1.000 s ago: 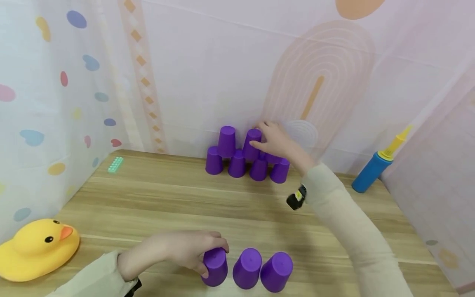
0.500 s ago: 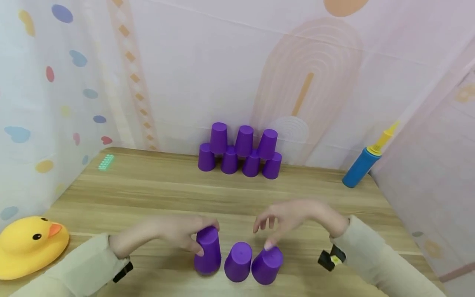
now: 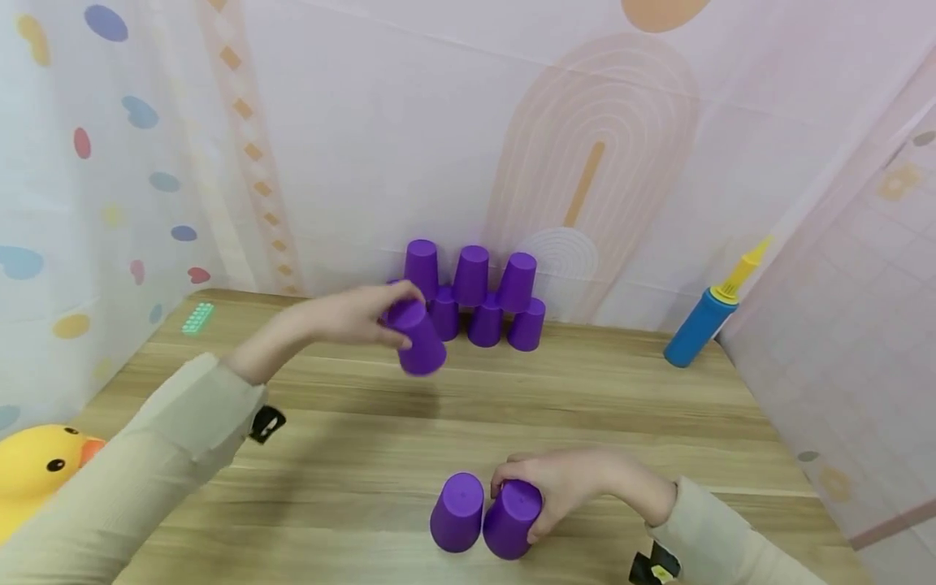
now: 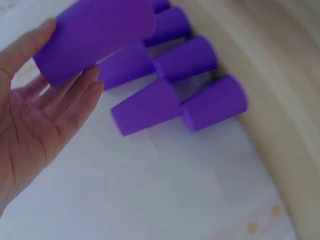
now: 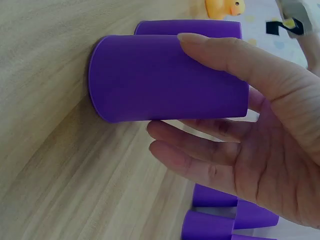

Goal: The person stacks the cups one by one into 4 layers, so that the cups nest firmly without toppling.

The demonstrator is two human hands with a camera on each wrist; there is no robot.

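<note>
My left hand [image 3: 366, 313] grips an upside-down purple cup [image 3: 418, 340] in the air, just in front and left of the stack of purple cups [image 3: 475, 296] by the back wall. The left wrist view shows this held cup [image 4: 95, 40] between thumb and fingers [image 4: 75, 100], with the stack [image 4: 175, 90] beyond it. Near the front edge my right hand [image 3: 563, 483] curls round another upside-down purple cup [image 3: 512, 520] standing on the table. A third cup [image 3: 457, 512] touches it on the left. Close up, the fingers [image 5: 225, 55] wrap the gripped cup [image 5: 165, 77].
The wooden table [image 3: 621, 406] has a yellow rubber duck [image 3: 36, 467] at its front left edge. A small green block [image 3: 197, 318] lies at the back left. A blue and yellow pump [image 3: 705, 321] leans at the back right. Patterned cloth walls close three sides.
My left hand lifted its cup from the front row and carried it toward the back stack. My right hand came back from the stack and closed round the right front cup.
</note>
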